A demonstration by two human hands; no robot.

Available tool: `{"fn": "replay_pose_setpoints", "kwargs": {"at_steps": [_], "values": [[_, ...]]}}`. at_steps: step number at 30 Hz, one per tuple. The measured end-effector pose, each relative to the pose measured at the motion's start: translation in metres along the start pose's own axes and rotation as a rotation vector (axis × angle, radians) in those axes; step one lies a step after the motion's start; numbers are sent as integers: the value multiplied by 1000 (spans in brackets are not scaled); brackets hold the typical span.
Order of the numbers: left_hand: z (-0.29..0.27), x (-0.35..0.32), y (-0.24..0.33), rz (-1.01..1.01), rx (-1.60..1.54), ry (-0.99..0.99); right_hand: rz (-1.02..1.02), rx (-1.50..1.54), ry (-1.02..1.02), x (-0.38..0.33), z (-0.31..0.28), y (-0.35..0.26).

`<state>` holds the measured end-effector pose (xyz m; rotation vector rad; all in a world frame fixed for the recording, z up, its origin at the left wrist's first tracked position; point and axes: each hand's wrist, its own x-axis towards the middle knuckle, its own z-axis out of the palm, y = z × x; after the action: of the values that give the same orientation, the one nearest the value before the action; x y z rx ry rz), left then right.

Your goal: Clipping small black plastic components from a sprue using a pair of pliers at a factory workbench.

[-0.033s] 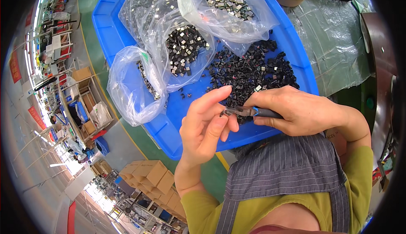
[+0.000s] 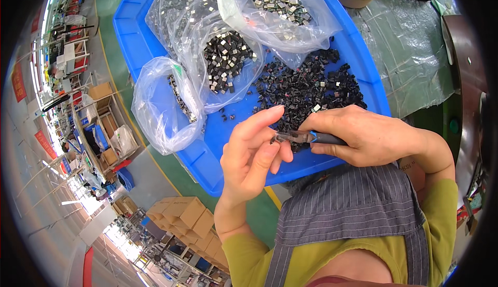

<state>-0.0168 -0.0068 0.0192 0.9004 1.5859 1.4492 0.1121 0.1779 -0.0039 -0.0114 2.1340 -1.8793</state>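
My right hand (image 2: 371,134) grips a small pair of pliers (image 2: 307,137) with a dark handle, its metal jaws pointing left. My left hand (image 2: 254,155) meets the jaws, thumb and fingers pinching a tiny dark part (image 2: 273,140) at the tool's tip. Both hands hover over the near edge of a big blue tray (image 2: 207,157). Just beyond them a loose pile of small black parts (image 2: 311,87) lies in the tray.
Three clear plastic bags lie in the tray: one with black-and-silver parts (image 2: 225,66), one with silvery parts (image 2: 275,2), and a nearly empty one (image 2: 161,105). Clear sheeting (image 2: 415,43) covers the bench at right. Cardboard boxes (image 2: 181,212) stand on the floor below.
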Motion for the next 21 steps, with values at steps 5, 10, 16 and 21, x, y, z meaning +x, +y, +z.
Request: {"fn": "replay_pose_setpoints", "kwargs": {"at_steps": [5, 10, 16, 21], "values": [[1, 0, -1, -22, 3, 21, 55, 15, -47, 0, -2, -3], [0, -1, 1, -80, 7, 30, 69, 1, -58, 0, -2, -4], [0, 2, 3, -147, -25, 37, 89, -72, -12, 0, -1, -6], [-2, 5, 0, -145, 276, -16, 68, -54, 76, -1, 1, -6]]}}
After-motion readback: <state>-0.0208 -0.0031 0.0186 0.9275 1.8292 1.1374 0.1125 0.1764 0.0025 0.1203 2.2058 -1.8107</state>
